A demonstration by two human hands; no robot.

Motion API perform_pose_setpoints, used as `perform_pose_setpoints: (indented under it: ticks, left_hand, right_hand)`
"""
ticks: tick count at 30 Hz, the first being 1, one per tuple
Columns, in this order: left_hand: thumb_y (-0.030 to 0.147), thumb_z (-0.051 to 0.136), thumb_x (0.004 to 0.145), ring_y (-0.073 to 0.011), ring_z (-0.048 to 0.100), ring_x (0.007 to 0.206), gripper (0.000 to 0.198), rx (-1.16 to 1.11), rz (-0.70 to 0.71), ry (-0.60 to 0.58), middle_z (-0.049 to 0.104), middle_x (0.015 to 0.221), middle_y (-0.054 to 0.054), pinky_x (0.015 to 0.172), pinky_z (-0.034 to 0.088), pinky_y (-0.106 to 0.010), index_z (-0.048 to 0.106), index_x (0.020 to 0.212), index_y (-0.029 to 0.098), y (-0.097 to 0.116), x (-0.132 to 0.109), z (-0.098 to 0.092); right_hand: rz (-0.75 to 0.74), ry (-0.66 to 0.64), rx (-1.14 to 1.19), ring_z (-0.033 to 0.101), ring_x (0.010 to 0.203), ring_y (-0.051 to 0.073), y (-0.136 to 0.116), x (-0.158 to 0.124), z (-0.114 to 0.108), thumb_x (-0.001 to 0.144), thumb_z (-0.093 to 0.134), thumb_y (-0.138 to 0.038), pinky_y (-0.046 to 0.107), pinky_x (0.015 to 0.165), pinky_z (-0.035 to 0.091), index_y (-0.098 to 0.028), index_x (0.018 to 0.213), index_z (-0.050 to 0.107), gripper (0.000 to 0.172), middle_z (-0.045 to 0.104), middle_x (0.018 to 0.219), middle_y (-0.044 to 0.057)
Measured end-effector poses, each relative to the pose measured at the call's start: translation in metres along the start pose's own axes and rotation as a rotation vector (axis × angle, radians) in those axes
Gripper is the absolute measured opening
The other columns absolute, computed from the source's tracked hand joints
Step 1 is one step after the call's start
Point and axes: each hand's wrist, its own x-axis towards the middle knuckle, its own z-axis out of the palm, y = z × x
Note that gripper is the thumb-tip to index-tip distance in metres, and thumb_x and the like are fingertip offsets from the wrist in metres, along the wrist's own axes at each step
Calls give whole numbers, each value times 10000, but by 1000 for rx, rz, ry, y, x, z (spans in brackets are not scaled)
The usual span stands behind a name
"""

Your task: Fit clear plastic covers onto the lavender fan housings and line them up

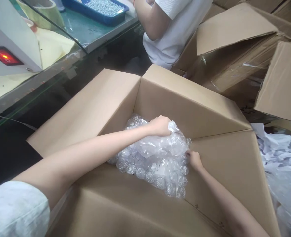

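Observation:
An open cardboard box with its flaps spread holds a heap of clear plastic pieces with round, ribbed ends. Over the heap lies a crumpled clear plastic bag. My left hand is closed in a fist on the bag's gathered top, and a bit of plastic sticks out past the fingers. At the heap's right edge, my right hand has its fingers bent against the clear pieces beside the box wall. Its fingertips are partly hidden, so what they pinch is unclear.
On the left stands a workbench with a blue tray of small shiny parts and a machine with a lit red switch. A person in white is beyond the box. More cartons and crumpled paper lie right.

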Motion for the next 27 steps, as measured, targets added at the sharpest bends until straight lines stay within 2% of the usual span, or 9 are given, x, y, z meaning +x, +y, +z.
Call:
perform_pose_setpoints:
  ticks: [3,7,10,12,14,16,21,24,27]
  left_hand:
    - [206,625,682,-301,671,946,353,-7,11,-37,710,1020,-141,728,516,-337,644,1029,147,0,-4,9]
    - [255,695,672,-269,635,1079,605,-42,75,-92,665,1211,-118,840,500,-299,548,1252,162,4,-7,23]
    - [345,706,703,-240,660,1010,389,-61,100,-107,715,1099,-70,809,493,-268,662,1056,187,5,-6,25]
    - [371,644,759,-245,680,884,268,-56,48,-63,731,974,-95,718,495,-292,684,921,161,4,-4,18]
    - [344,579,794,-259,674,812,254,-42,-27,7,721,921,-139,653,484,-319,673,884,126,1,-3,8]
    - [311,562,789,-275,667,806,238,-28,-75,53,707,906,-165,634,478,-333,660,863,107,0,-3,-2]
    - [193,633,693,-305,650,950,146,-17,-50,19,688,990,-157,686,485,-332,656,824,132,9,-8,-10]
    - [164,633,666,-278,668,843,137,-36,-24,-46,701,914,-124,630,480,-322,660,800,147,12,-8,-5]
    - [179,623,667,-264,670,801,163,-48,-13,-60,708,903,-119,609,478,-316,664,823,150,7,-3,0]
  right_hand:
    - [-107,24,50,647,781,154,-20,1,-22,949,597,-326,344,769,545,-139,870,649,210,672,864,22]
    - [-289,56,186,650,751,161,-74,-3,-52,890,652,-317,338,765,536,-150,805,671,188,691,798,16]
    - [-325,107,301,680,804,189,-110,5,-65,862,655,-351,309,761,543,-177,931,705,194,722,866,15]
    - [-275,162,356,687,842,193,-118,18,-68,911,597,-390,313,757,556,-177,1089,667,286,719,959,36]
    - [-160,226,371,680,868,189,-108,31,-65,965,538,-388,344,760,568,-157,1184,605,326,690,1046,69]
    - [-7,274,343,662,909,192,-87,39,-57,975,544,-356,376,788,567,-147,1174,593,293,657,1100,83]
    - [272,284,233,637,955,198,-38,41,-16,955,590,-313,392,834,553,-158,1111,622,222,634,1129,82]
    - [344,272,182,632,972,193,-32,43,-2,960,581,-310,385,864,540,-169,1070,641,189,638,1136,86]
    - [336,250,161,633,969,189,-37,47,-6,959,583,-310,387,875,531,-169,1022,654,171,651,1112,79]
